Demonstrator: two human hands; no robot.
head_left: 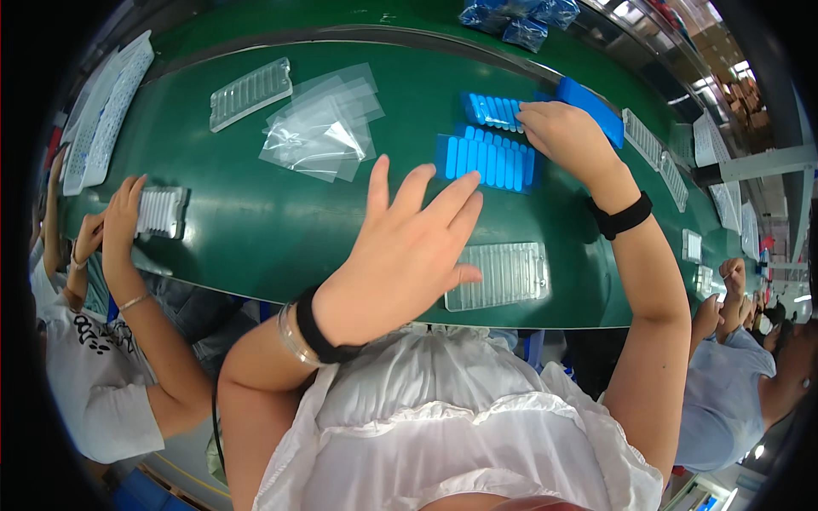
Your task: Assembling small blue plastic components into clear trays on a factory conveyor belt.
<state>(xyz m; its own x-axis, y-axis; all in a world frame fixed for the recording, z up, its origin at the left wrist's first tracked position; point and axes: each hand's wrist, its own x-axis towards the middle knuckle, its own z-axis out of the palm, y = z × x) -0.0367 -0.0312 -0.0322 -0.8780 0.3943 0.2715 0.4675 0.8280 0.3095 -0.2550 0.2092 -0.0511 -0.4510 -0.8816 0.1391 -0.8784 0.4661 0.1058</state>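
My left hand hovers over the green table with its fingers spread and nothing held. Just right of its thumb lies a clear ribbed plastic tray, by the near edge. Beyond the fingertips rests a pack of blue strips, side by side in clear film. My right hand reaches farther out. Its fingers are pinched at the right end of another blue strip pack; the fingertips partly cover that end. A solid blue box-like piece sits behind this hand.
Clear plastic bags lie left of centre, beside another ribbed tray. White baskets stand far left. Co-workers' hands are at a tray on the left; others work at right. Blue wrapped bundles sit at the back.
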